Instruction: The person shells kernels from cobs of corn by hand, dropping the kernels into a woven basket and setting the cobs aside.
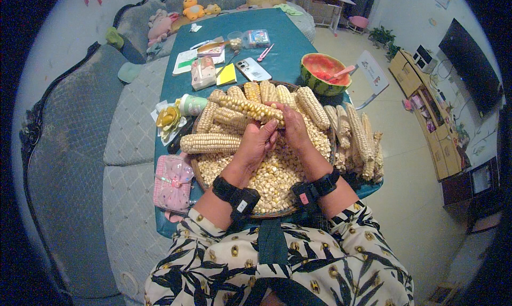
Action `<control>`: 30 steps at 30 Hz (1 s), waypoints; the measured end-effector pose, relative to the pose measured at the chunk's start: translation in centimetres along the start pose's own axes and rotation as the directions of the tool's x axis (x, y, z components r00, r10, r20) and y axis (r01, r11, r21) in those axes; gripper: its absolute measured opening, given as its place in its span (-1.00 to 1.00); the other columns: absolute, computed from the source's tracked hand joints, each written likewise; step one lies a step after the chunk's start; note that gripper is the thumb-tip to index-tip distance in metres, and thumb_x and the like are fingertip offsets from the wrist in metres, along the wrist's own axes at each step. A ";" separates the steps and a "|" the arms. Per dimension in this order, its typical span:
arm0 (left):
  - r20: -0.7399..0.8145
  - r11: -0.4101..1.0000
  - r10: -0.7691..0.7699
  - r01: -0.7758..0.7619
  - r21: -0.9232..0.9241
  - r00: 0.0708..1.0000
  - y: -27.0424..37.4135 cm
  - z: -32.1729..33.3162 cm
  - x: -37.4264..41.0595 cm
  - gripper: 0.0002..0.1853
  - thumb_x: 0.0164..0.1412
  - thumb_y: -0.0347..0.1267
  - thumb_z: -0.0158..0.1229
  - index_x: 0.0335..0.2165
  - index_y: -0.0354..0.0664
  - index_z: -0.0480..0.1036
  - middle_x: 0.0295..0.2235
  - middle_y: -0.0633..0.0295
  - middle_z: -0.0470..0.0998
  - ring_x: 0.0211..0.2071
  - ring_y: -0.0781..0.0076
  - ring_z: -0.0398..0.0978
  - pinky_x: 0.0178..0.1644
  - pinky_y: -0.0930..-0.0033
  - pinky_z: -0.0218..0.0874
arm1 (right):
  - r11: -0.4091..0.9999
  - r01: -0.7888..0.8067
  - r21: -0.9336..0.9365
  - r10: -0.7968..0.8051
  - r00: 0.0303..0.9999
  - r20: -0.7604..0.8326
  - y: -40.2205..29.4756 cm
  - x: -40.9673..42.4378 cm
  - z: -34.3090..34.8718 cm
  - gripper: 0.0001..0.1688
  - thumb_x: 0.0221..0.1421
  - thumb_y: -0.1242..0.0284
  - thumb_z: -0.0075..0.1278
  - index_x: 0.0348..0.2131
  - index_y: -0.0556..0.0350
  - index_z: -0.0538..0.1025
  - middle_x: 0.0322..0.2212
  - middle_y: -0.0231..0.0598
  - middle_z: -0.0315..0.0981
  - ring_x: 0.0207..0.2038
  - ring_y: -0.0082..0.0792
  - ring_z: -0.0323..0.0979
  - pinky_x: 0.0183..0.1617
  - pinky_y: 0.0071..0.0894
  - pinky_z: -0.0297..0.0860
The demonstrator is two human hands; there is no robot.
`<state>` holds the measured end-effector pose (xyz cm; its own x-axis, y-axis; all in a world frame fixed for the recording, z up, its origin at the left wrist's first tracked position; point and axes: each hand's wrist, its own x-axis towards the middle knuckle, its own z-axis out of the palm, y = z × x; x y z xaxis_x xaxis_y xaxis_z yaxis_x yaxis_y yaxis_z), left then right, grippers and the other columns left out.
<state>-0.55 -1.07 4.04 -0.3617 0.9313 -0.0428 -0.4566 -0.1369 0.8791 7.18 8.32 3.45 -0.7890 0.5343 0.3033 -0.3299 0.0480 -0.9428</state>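
A dried corn cob with yellowish kernels lies slantwise across my two hands, above a round basket. My right hand grips its near right end. The thumb of my left hand presses on the kernels at that same end, its other fingers curled below. Loose corn kernels fill the basket under my wrists. More whole cobs ring its far side, among them a pale cob at the right. Another whole cob rests on the left rim, partly behind my left hand.
Right of the basket lie several stripped cobs, and half a watermelon with a spoon stands beyond. A phone, a tissue pack and yellow sticky notes are ahead. At left are a paper cup and a pink pouch.
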 end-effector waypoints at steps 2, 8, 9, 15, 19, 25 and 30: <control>-0.002 1.000 -0.021 0.021 -0.008 1.000 0.0 -0.1 0.1 -0.82 0.06 -0.25 -0.04 -0.50 -0.11 0.25 -0.76 0.47 0.22 -0.81 0.73 0.09 -0.74 0.69 -0.07 | 0.996 -0.074 0.047 0.075 0.997 -0.014 -0.3 0.0 0.1 -0.36 0.08 0.01 -0.52 -0.12 0.12 0.28 -0.45 -0.22 0.38 -0.59 -0.53 0.32 -0.50 -0.59 0.29; -0.095 0.997 -0.018 0.010 -0.077 0.995 0.1 0.0 0.0 -0.81 0.02 -0.28 0.02 -0.41 -0.15 0.28 -0.68 0.47 0.27 -0.74 0.74 0.15 -0.72 0.72 -0.09 | 0.992 -0.120 -0.030 0.119 0.992 -0.042 0.0 0.0 0.0 -0.35 0.08 0.02 -0.50 -0.12 0.15 0.29 -0.31 -0.18 0.35 -0.32 -0.39 0.34 -0.16 -0.48 0.24; -0.099 0.999 -0.011 0.008 -0.033 0.995 -0.2 -0.4 0.1 -0.81 0.01 -0.29 0.03 -0.42 -0.15 0.29 -0.67 0.47 0.28 -0.73 0.75 0.16 -0.72 0.72 -0.08 | 0.971 0.084 -0.224 -0.093 0.995 -0.028 0.5 0.5 -0.1 -0.37 0.08 0.03 -0.49 -0.12 0.12 0.30 -0.30 -0.16 0.34 -0.32 -0.38 0.35 -0.18 -0.48 0.26; -0.066 1.000 -0.019 0.019 0.005 0.998 0.3 0.3 -0.2 -0.81 -0.03 -0.36 0.08 -0.39 -0.18 0.32 -0.59 0.48 0.31 -0.67 0.75 0.20 -0.66 0.72 0.00 | 0.988 0.005 -0.154 -0.004 1.000 0.009 -0.4 0.2 -0.1 -0.42 0.11 0.11 -0.53 -0.13 0.12 0.31 -0.17 -0.13 0.28 -0.10 -0.31 0.21 0.02 -0.42 0.05; -0.035 0.996 0.036 -0.033 0.078 0.999 0.0 0.1 0.0 -0.79 -0.04 -0.34 0.07 -0.37 -0.14 0.29 -0.61 0.47 0.33 -0.68 0.73 0.23 -0.65 0.69 0.07 | 0.975 0.046 -0.218 -0.045 0.999 0.012 0.3 0.6 -0.8 -0.43 0.11 0.13 -0.55 -0.14 0.12 0.32 -0.18 -0.13 0.29 -0.10 -0.32 0.22 0.01 -0.41 0.06; -0.042 0.987 -0.119 0.123 0.106 0.992 -0.1 -1.4 0.3 -0.67 -0.06 -0.37 0.09 -0.26 -0.25 0.28 -0.43 0.36 0.38 -0.47 0.61 0.34 -0.45 0.61 0.19 | 0.949 0.077 -0.307 -0.088 0.996 -0.021 0.2 0.6 0.0 -0.41 0.09 0.13 -0.52 -0.12 0.21 0.29 -0.17 -0.14 0.25 -0.11 -0.39 0.18 0.01 -0.45 0.04; -0.010 0.998 -0.059 0.059 -0.012 0.998 -0.5 -0.7 0.3 -0.61 -0.06 -0.37 0.10 -0.21 -0.26 0.25 -0.37 0.32 0.37 -0.38 0.56 0.34 -0.35 0.55 0.21 | 0.938 0.152 -0.310 -0.145 0.988 0.049 0.3 0.5 -0.1 -0.43 0.09 0.15 -0.51 -0.11 0.21 0.27 -0.14 -0.13 0.23 -0.06 -0.34 0.16 0.04 -0.43 0.01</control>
<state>-1.02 -0.94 3.26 -0.3425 0.9343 -0.0992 -0.4869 -0.0862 0.8692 6.75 8.71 3.30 -0.7573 0.4801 0.4427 -0.2693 0.3880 -0.8814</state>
